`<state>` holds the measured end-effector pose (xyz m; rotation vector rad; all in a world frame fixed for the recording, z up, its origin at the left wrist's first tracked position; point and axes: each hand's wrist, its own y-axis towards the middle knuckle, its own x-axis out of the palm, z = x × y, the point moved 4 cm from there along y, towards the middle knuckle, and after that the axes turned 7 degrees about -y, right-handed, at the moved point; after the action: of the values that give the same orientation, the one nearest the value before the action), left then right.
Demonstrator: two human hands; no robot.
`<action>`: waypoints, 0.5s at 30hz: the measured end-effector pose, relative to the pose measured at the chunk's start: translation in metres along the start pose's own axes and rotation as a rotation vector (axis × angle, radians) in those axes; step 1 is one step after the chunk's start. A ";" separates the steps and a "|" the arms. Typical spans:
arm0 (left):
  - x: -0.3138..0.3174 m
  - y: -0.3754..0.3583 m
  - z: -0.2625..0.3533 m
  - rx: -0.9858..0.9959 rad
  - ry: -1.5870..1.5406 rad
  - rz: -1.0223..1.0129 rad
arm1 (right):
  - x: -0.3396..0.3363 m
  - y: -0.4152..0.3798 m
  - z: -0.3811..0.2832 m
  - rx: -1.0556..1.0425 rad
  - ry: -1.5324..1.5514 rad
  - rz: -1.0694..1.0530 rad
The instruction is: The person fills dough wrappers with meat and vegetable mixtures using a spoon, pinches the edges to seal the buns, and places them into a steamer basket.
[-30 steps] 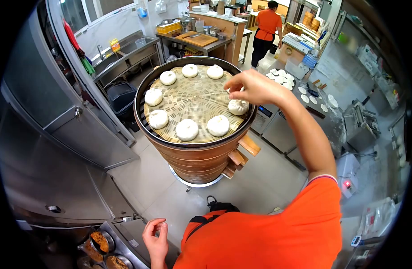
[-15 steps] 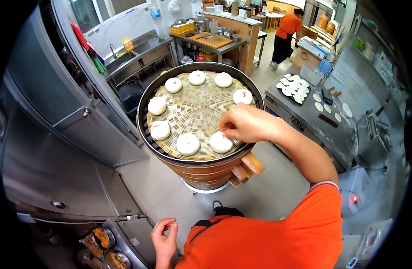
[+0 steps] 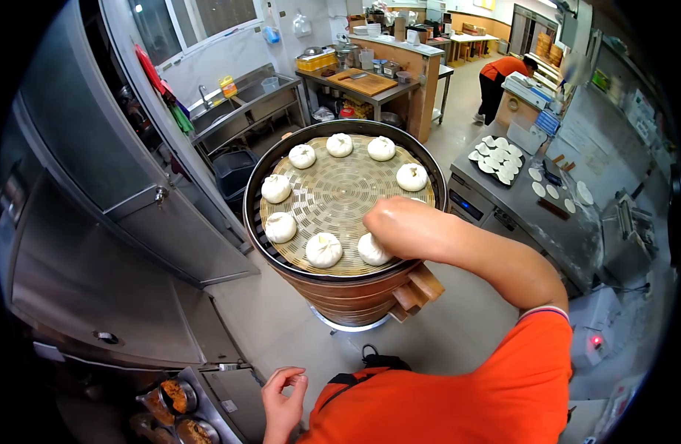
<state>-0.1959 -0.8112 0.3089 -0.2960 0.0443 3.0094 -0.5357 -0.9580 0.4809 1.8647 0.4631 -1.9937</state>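
My right hand (image 3: 394,222) is bent down over the near right part of a round woven steamer mat (image 3: 340,196), closed against a white pleated bun (image 3: 371,250). The back of the hand hides its fingertips and the right side of that bun. More such buns ring the mat, among them one (image 3: 324,250) just left of the hand and one (image 3: 411,177) beyond it. A pale sliver shows behind my wrist, mostly covered. The mat lies in the top of a stacked steamer (image 3: 329,300). Low in front of my body, my left hand (image 3: 283,399) is empty, its fingers loosely curled.
Wooden handles (image 3: 418,290) jut from the steamer's near right side. At right, a steel counter (image 3: 496,203) bears a tray of dough pieces and loose flat rounds. Bowls of filling (image 3: 179,397) stand lower left. A co-worker (image 3: 497,83) in orange bends over at the far right.
The view has shifted, so the steamer sits lower and further right. My right hand has come down beside the near bun, covering its fingertips. The co-worker has bent further forward.
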 end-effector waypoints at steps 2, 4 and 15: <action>-0.003 -0.001 0.001 0.005 0.002 -0.005 | 0.005 -0.003 0.007 0.124 0.130 0.053; -0.007 -0.004 0.001 -0.014 0.011 -0.022 | 0.006 -0.007 0.008 0.141 0.140 0.037; -0.031 -0.018 -0.028 -0.031 -0.066 -0.003 | -0.001 -0.079 -0.095 0.106 0.497 0.454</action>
<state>-0.1582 -0.7978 0.2874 -0.1991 -0.0084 3.0164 -0.4905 -0.8430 0.4740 2.2849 0.0436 -1.2827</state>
